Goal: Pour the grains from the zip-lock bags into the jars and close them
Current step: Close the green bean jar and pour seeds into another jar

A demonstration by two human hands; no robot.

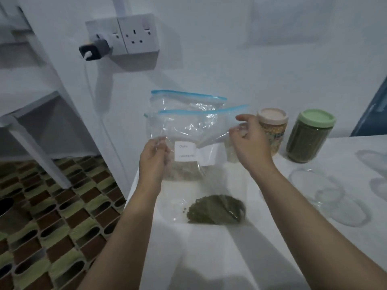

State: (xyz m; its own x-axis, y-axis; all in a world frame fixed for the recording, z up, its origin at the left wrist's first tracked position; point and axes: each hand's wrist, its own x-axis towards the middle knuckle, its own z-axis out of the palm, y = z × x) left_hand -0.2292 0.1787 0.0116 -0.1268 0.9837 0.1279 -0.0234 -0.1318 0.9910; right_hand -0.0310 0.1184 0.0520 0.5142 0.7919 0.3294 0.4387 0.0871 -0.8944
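Hands pinch a zip-lock bag [188,130] above green grains [215,210]: left hand [154,162] its left edge, right hand [251,145] its right. Beside the right hand stand two lidded jars [272,130]

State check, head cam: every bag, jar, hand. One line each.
Front zip-lock bag: held up, seal looks shut.
Rear zip-lock bag: upright behind, seal looks shut.
Bag of green grains: lying on the table.
Green-lidded jar: full, lid on.
Beige-lidded jar: filled, lid on.
Left hand: pinches front bag.
Right hand: pinches front bag.

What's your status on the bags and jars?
Left hand and right hand both pinch front zip-lock bag, held up. Green-lid jar and beige-lid jar lidded. Nothing blocking.
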